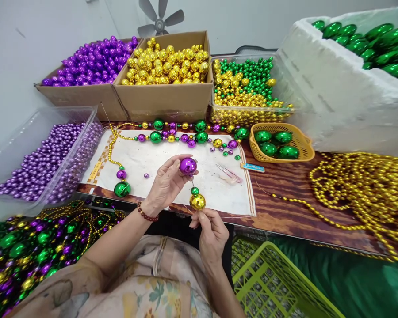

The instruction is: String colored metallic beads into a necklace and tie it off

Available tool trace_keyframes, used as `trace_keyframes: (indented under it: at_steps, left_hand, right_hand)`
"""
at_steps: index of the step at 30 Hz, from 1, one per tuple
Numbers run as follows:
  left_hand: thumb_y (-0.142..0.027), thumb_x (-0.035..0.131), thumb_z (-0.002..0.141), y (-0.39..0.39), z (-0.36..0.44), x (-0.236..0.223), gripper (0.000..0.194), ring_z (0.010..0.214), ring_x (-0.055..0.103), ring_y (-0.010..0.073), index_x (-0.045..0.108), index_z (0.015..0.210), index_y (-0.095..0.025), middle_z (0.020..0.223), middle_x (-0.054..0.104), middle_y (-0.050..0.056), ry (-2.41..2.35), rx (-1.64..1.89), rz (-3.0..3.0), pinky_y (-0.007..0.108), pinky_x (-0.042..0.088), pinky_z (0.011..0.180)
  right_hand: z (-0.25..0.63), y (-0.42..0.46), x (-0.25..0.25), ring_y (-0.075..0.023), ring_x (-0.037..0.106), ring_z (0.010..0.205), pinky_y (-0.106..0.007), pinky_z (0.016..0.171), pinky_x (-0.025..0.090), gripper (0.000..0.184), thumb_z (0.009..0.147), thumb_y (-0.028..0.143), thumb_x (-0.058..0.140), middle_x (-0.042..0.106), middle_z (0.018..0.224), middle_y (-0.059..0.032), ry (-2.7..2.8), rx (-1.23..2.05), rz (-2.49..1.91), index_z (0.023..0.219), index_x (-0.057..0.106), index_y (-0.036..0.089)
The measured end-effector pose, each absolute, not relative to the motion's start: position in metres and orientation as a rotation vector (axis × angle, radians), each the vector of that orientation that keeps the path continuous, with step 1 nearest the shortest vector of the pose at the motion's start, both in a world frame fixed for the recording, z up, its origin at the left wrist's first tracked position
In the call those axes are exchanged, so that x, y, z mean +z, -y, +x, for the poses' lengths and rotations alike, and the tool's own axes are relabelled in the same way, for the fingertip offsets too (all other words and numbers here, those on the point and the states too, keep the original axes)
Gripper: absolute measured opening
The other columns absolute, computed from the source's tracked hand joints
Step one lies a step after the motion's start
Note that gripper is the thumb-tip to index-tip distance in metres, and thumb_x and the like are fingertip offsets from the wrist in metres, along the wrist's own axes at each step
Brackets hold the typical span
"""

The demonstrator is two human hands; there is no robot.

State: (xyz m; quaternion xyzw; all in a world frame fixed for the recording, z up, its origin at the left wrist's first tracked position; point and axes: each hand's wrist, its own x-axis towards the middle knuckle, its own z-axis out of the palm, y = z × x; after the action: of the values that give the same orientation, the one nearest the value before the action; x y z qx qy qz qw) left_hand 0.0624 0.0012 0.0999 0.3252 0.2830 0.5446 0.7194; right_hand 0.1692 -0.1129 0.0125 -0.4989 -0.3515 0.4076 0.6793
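Observation:
My left hand (166, 183) pinches a shiny purple bead (188, 166) at its fingertips above a white cloth (172, 176). Just below hang a small green bead (194, 191) and a gold bead (197, 202) on a thin string. My right hand (212, 236) is closed under the gold bead, pinching the string end. A partly strung strand of green, purple and gold beads (185, 132) lies along the far edge of the cloth and curls down its left side.
Cardboard boxes of purple beads (89, 66) and gold beads (166, 66) stand at the back, beside a clear tub of green and gold beads (245, 88). A yellow basket (305, 148) holds green beads. Gold strands (368, 190) pile at right, finished necklaces (26, 251) at left.

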Motion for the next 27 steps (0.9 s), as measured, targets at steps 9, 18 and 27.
trace_keyframes:
  at_steps: [9,18,27]
  left_hand:
    - [-0.039,0.084,0.075,0.001,0.067,0.106,0.034,0.083,0.068,0.0142,0.074,0.102,-0.021,0.102,0.073,0.006,-0.616,1.250,0.804,0.029,0.055,0.083]
    - [-0.036,0.082,0.079,0.016,0.066,0.107,0.033,0.084,0.072,0.0176,0.074,0.106,-0.021,0.110,0.074,0.009,-0.539,1.131,0.822,0.033,0.057,0.085]
    - [-0.053,0.066,0.089,0.010,0.089,0.085,0.042,0.074,0.072,0.0144,0.059,0.121,-0.027,0.114,0.066,0.005,-0.638,1.056,0.608,0.028,0.059,0.067]
  right_hand:
    - [0.174,0.112,0.010,-0.0111,0.059,0.052,-0.023,0.053,0.050,0.016,0.093,0.028,0.065,0.066,0.068,0.0003,0.759,0.973,-1.127,0.081,0.067,0.018]
    - [0.173,0.106,0.018,-0.0124,0.059,0.050,-0.024,0.050,0.049,0.020,0.092,0.034,0.065,0.067,0.066,-0.0010,0.734,0.999,-1.050,0.081,0.066,0.018]
    - [0.175,0.101,0.018,-0.0112,0.057,0.050,-0.023,0.054,0.047,0.022,0.095,0.033,0.063,0.060,0.060,0.0027,1.021,0.796,-1.301,0.079,0.066,0.019]
